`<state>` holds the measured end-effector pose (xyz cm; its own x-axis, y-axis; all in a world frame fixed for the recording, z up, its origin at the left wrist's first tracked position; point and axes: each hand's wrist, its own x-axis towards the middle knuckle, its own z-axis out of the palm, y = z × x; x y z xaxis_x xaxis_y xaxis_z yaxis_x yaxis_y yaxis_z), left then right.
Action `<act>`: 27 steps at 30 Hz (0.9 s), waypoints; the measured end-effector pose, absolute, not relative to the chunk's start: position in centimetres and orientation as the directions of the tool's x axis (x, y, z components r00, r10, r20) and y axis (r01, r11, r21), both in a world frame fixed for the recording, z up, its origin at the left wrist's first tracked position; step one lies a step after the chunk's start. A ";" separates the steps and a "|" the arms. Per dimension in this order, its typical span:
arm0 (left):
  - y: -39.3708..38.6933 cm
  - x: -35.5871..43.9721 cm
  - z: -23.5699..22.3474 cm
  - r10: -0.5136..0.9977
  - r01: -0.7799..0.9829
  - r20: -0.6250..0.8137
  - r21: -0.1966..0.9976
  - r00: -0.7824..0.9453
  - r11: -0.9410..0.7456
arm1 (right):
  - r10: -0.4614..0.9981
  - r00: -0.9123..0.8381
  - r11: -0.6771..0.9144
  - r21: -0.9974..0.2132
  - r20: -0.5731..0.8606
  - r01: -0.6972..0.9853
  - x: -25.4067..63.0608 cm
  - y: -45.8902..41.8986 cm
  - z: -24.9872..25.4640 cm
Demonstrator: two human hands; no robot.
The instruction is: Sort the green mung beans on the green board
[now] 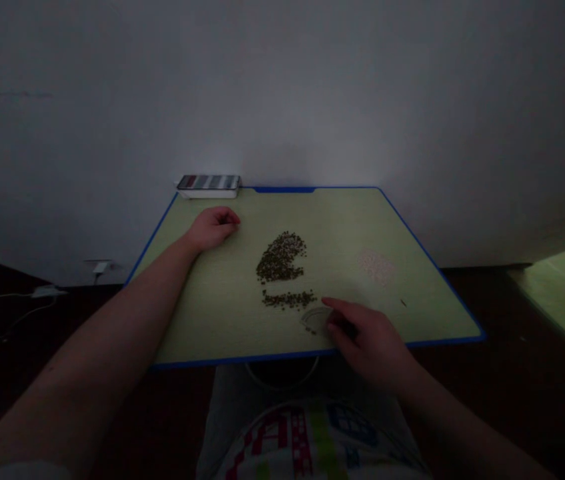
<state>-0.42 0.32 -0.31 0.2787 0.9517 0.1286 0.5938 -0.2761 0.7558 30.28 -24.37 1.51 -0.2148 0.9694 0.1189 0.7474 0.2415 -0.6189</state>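
Dark grains [290, 300] are flanked by the right hand [370, 339], forefinger and thumb parted. The left hand [211, 229] is curled; its grip can't be told.

At bottom centre, a white printed shirt [312, 443] is flashing blocky pinkish-red shapes [278, 432], a lime-green stripe [323, 437] and a rounded blue motif [353, 425]! Greyish legwear [225, 393] is showing around it, a pale sleeve edge [20, 471] is lining the bottom-left corner, and both slim forearms [127, 327] are showing bare.
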 end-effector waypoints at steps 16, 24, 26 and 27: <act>0.4 -0.5 -0.4 0.950 0.593 0.135 0.754 0.283 -0.284 | 0.898 -0.437 0.377 -0.595 0.047 0.710 28.6 -25.8 2.1; 0.4 -0.5 -0.4 0.946 0.602 0.149 0.741 0.287 -0.299 | 0.711 -0.518 0.695 -0.361 0.476 0.622 29.1 -27.6 1.4; 0.4 -0.6 -0.5 0.947 0.600 0.147 0.743 0.285 -0.295 | 0.658 -0.570 0.720 -0.189 0.492 0.668 29.1 -27.4 1.0; 0.4 -0.6 -0.5 0.947 0.599 0.146 0.745 0.285 -0.295 | 0.648 -0.591 0.718 -0.127 0.480 0.684 29.0 -27.2 0.8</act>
<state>-0.58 0.44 -0.49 0.2849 0.9474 0.1457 0.5986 -0.2946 0.7450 28.98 -27.25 0.77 -0.5915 0.6478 0.4802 0.6839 0.7185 -0.1269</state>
